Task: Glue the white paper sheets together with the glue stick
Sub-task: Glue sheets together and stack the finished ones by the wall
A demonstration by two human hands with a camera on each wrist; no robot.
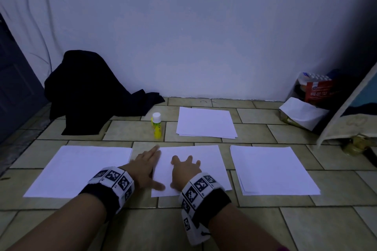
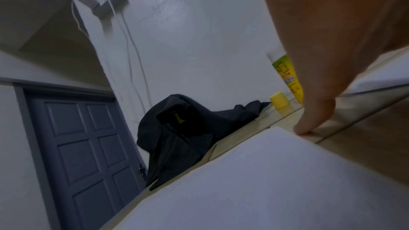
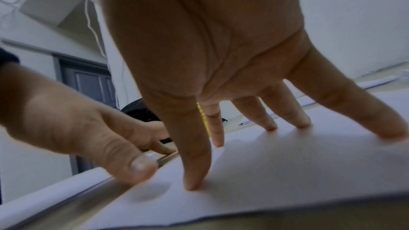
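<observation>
A white sheet lies on the tiled floor in front of me in the head view. My right hand presses on it with fingers spread and straight; the right wrist view shows the fingertips touching the paper. Along the sheet's left edge lies my left hand, fingers straight and thumb on the paper. The yellow glue stick stands upright just beyond it, white top showing. In the left wrist view its yellow cap stands on the floor beside the stick.
Other white paper piles lie at the left, at the right and farther back. A black cloth is heaped against the wall at back left, near a grey door. A red box and bags stand at back right.
</observation>
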